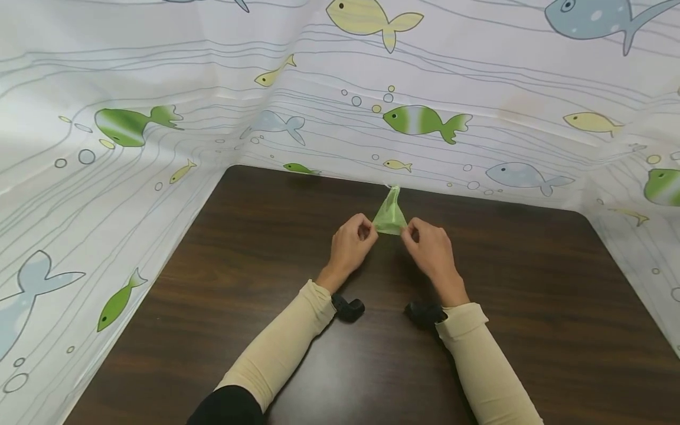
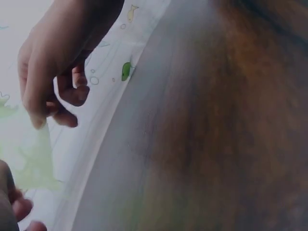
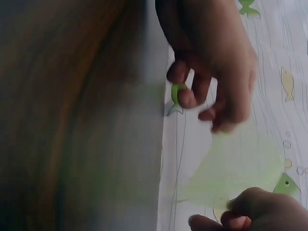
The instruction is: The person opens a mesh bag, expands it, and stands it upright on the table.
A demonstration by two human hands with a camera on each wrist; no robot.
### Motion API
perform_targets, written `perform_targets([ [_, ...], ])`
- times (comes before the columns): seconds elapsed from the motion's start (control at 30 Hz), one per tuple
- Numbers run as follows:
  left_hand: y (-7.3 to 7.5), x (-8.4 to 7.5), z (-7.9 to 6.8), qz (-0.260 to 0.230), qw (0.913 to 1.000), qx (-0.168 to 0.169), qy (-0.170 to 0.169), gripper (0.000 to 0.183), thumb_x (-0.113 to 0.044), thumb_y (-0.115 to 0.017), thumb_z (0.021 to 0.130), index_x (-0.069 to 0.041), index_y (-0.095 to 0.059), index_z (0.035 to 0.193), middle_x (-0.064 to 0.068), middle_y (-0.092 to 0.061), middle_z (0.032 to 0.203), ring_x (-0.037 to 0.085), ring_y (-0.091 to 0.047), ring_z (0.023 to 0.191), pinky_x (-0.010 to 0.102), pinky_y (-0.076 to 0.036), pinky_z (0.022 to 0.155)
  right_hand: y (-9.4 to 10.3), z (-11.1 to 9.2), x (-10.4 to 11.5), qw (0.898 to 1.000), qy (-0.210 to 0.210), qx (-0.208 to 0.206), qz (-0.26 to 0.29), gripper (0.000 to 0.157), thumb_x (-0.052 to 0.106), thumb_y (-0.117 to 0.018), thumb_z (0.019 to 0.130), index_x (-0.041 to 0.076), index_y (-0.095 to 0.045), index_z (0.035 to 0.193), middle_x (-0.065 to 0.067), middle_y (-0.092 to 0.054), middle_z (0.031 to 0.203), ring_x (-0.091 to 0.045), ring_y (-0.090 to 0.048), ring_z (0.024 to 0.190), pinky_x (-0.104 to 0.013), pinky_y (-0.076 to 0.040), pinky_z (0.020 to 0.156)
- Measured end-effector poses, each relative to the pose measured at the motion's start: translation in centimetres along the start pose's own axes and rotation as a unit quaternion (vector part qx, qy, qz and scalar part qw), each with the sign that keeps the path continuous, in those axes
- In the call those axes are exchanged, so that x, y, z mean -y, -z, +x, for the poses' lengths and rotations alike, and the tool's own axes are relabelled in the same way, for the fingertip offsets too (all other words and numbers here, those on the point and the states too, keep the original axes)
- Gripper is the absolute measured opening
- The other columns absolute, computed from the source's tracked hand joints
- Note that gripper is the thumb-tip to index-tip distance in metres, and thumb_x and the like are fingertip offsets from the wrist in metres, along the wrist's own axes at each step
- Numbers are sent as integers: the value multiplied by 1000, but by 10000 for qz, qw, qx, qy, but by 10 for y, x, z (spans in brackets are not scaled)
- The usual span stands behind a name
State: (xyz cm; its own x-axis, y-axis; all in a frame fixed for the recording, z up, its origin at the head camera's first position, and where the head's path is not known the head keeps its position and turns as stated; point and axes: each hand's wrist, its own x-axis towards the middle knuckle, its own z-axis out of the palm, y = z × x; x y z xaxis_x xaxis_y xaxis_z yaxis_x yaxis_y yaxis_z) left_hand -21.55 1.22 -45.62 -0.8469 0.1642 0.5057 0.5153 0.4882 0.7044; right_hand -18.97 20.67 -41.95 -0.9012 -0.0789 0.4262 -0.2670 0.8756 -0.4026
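A small sheer green bag (image 1: pixel 390 216), apparently a drawstring pouch, narrows to a gathered far end with a white cord. My left hand (image 1: pixel 353 243) pinches its near left corner between thumb and finger. At the near right corner, my right hand (image 1: pixel 431 248) does the same, so the near edge is stretched between the hands. In the left wrist view the bag (image 2: pixel 33 159) is pale between the right hand (image 2: pixel 53 57) above and the partly cropped left hand (image 2: pixel 12 204). The right wrist view shows the bag (image 3: pixel 236 166) between the left hand (image 3: pixel 219 62) and right hand (image 3: pixel 264 211).
The dark wooden table (image 1: pixel 239 265) lies under both arms. A white curtain printed with fish (image 1: pixel 478 77) rises along its back and sides, close behind the bag. Black wrist devices (image 1: pixel 347 309) sit at the inner sides of both cuffs.
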Motion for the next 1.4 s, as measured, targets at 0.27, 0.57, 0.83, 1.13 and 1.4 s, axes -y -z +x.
perform_targets([
  [0.27, 3, 1, 1, 813, 9960, 72, 353, 9, -22, -65, 94, -16, -63, 88, -1, -72, 87, 16, -69, 73, 38, -53, 62, -3, 1, -6, 9961, 734, 409, -262, 20, 10, -62, 96, 11, -59, 76, -1, -49, 59, -13, -35, 50, -30, -31, 52],
  [0.57, 6, 8, 2, 772, 9946, 107, 680, 24, -20, -57, 104, -14, -58, 81, 2, -62, 74, 15, -49, 57, 28, -35, 55, 1, 0, -10, 9913, 856, 953, -315, 23, 21, -60, 102, 15, -60, 80, 2, -53, 61, -13, -39, 53, -31, -33, 58],
  [0.83, 7, 12, 6, -1860, 9768, 683, 808, 31, -27, -54, 110, -3, -66, 95, 22, -65, 87, 14, -43, 63, 26, -38, 63, 18, 6, -25, 9803, -203, -74, 1965, 35, 31, -64, 104, 6, -60, 128, -16, -59, 117, -31, -52, 95, -46, -43, 89],
  [1.13, 2, 5, 4, -2556, 9560, 1353, 501, 22, -18, -56, 107, -2, -67, 99, 29, -66, 93, 16, -47, 68, 25, -41, 65, 25, 10, -33, 9618, -666, 965, 2472, 56, 33, -51, 111, 12, -35, 160, -20, -30, 164, -47, -34, 142, -71, -29, 111],
  [1.4, 6, 5, 4, -1935, 9646, 1755, 371, 17, -17, -58, 106, -4, -68, 105, 20, -60, 83, 20, -54, 72, 30, -46, 70, 30, 11, -32, 9664, -355, 582, 2478, 22, 18, -62, 106, 1, -59, 119, -20, -54, 146, -41, -41, 133, -71, -21, 112],
])
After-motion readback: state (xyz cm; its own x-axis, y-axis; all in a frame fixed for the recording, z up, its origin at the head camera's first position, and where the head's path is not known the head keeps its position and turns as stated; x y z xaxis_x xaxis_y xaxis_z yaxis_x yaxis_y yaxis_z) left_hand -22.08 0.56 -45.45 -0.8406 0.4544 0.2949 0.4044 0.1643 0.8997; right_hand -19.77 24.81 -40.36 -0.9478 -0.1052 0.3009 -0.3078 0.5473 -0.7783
